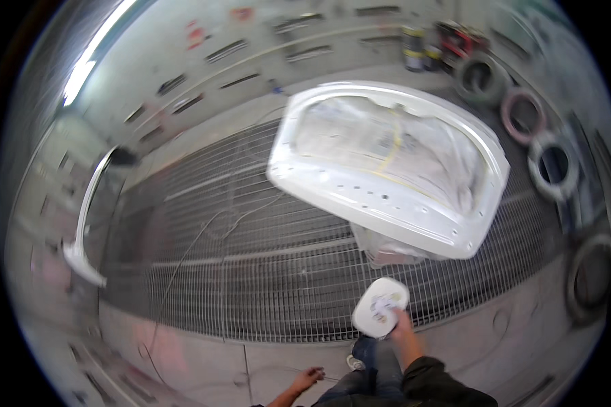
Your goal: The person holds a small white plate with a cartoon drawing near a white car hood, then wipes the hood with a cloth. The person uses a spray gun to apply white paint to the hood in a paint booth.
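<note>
Near the white frame (380,200), right hand (402,325) clamped on a rounded plate (377,306), left hand (309,378) loosely spread.

No readable text or labels.

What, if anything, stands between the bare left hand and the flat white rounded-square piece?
Nothing visible blocks the left hand from the white piece, held by the bare right hand; a pale shoe shows beside the gap, apparently lower.

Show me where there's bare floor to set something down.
Bare grating lies between the thin line and the white piece in the right hand. Crowded: the right side, with rings beyond the large white panel.
</note>
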`<state>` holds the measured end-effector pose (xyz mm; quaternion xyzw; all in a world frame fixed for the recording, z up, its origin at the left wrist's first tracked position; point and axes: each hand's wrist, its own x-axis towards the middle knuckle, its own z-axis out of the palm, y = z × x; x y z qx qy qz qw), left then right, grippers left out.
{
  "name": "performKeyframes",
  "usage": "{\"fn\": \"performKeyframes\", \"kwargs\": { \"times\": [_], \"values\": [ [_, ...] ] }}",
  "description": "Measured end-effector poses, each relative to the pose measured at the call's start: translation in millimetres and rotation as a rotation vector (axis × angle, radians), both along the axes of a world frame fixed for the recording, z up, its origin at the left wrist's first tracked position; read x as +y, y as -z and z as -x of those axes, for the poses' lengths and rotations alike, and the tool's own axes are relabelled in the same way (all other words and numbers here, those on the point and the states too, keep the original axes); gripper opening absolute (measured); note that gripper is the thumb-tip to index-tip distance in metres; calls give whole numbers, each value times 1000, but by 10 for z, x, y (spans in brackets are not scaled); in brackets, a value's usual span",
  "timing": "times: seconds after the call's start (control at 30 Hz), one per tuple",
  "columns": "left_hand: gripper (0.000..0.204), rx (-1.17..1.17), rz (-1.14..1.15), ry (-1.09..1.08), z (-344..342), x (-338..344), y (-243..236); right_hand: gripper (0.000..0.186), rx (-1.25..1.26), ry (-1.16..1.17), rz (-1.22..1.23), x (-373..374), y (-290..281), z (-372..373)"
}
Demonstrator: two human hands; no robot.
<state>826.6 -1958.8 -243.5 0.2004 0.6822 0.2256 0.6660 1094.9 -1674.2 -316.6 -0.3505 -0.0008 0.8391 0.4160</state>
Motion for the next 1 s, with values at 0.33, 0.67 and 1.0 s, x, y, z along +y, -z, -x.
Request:
{"fn": "performKeyframes", "kwargs": {
  "times": [0.33, 0.67, 1.0],
  "values": [
    [42, -271, -364, -1191, 660, -748, -1529, 30, -200, -1249, -365, -1726, -1841, 2511],
    [65, 3, -266, -1637, 1824, 98, -1484, 24, -369, -1374, -785, -1118, -2083, 3540],
    [34, -96, -610, -1481, 3201, 1293, -2346, 26, -408, -1006, -1008, 28, -2825, 5396]
  ]
}}
